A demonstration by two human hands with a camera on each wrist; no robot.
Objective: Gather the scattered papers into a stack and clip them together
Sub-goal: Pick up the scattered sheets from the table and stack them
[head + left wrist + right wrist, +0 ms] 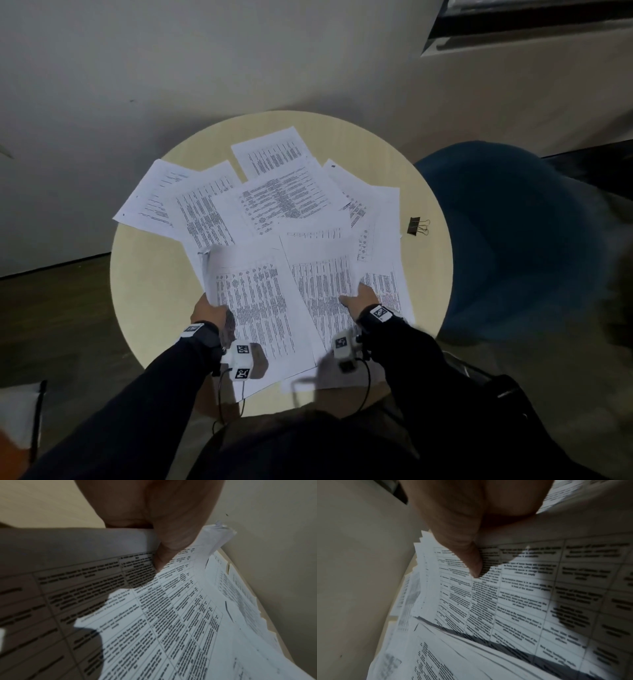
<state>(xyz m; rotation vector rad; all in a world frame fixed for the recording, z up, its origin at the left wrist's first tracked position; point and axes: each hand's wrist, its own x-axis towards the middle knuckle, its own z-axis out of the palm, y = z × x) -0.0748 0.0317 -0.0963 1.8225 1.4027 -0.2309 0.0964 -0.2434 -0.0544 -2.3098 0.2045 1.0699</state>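
Several printed sheets (274, 198) lie scattered and overlapping on a round beige table (147, 291). My left hand (209, 303) pinches the left edge of the near sheet (260, 308), whose edge curls up off the table. The left wrist view shows the thumb (161, 553) on top of that sheet (171, 615). My right hand (358, 294) pinches the neighbouring sheet (322, 274), thumb (471, 561) on top and the other fingers hidden beneath the paper (513, 595). A black binder clip (417, 226) lies alone near the table's right rim, apart from both hands.
A blue chair (513, 240) stands close against the table's right side. A pale wall (205, 68) rises behind the table, with dark floor (51, 325) to the left. Some far-left sheets (147, 202) overhang the table edge.
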